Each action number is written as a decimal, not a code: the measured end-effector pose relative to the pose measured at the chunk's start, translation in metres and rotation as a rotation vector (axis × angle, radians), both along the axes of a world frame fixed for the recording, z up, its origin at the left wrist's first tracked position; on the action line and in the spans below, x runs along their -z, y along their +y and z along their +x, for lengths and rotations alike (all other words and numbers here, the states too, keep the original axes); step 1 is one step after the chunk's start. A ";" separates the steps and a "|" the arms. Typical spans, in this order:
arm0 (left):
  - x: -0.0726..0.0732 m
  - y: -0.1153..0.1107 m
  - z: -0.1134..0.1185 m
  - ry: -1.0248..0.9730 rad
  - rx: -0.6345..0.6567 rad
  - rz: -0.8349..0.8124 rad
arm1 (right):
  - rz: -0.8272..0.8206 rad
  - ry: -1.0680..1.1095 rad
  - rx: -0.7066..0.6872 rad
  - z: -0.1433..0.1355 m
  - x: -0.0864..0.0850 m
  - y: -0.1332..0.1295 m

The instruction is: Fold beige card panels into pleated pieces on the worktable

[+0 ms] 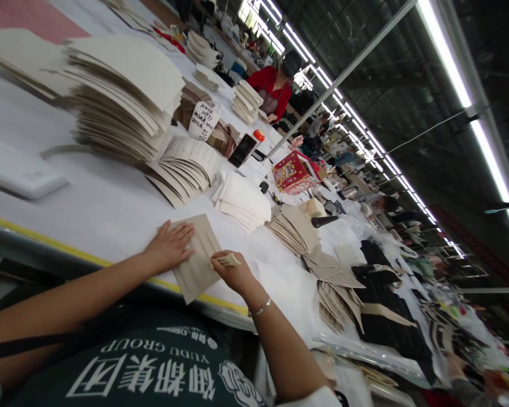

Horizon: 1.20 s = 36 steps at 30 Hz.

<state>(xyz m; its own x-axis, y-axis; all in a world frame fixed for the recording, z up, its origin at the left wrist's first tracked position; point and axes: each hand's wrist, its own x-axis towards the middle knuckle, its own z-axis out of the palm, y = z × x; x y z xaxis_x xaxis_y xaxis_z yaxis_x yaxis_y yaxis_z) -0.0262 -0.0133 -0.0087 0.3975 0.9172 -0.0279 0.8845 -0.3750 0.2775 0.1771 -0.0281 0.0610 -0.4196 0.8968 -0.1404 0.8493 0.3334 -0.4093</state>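
Observation:
A beige flat panel point(199, 263) with faint raised strips lies at the front edge of the white-covered table. My left hand point(169, 247) rests on its left part, fingers spread. At the panel's right edge, my right hand point(233, 270) is closed around several small beige strips point(228, 259). Just beyond the panel stand a fanned stack of cream pieces point(186, 169) and a pile of white sheets point(241, 200). A silver bracelet is on my right wrist.
A tall stack of beige panels point(123, 96) rises at the left, near a white device point(21, 169). Farther back are a phone point(243, 150), a red box point(296, 172) and a person in red point(274, 87). Brown panels point(294, 229) and black material point(390, 316) lie to the right.

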 end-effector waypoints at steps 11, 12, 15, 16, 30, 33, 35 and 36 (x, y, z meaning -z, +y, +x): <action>-0.005 0.012 -0.032 -0.002 0.189 -0.148 | 0.066 0.027 -0.069 -0.039 0.005 0.044; -0.005 0.012 -0.032 -0.001 0.193 -0.133 | 0.081 0.030 -0.086 -0.049 0.005 0.054; -0.005 0.010 -0.031 0.012 0.182 -0.116 | 0.071 0.033 -0.132 -0.058 0.002 0.061; -0.005 0.009 -0.031 0.013 0.174 -0.123 | 0.050 0.039 -0.137 -0.052 0.001 0.056; -0.001 0.012 -0.030 -0.014 0.185 -0.140 | -0.056 0.157 -0.022 -0.012 0.008 -0.003; -0.003 0.011 -0.030 -0.009 0.189 -0.131 | 0.055 0.073 -0.086 -0.053 0.007 0.032; -0.003 0.010 -0.031 -0.008 0.185 -0.116 | 0.091 0.031 -0.110 -0.071 0.004 0.046; -0.003 0.010 -0.031 -0.006 0.176 -0.109 | 0.095 0.019 -0.114 -0.074 0.002 0.048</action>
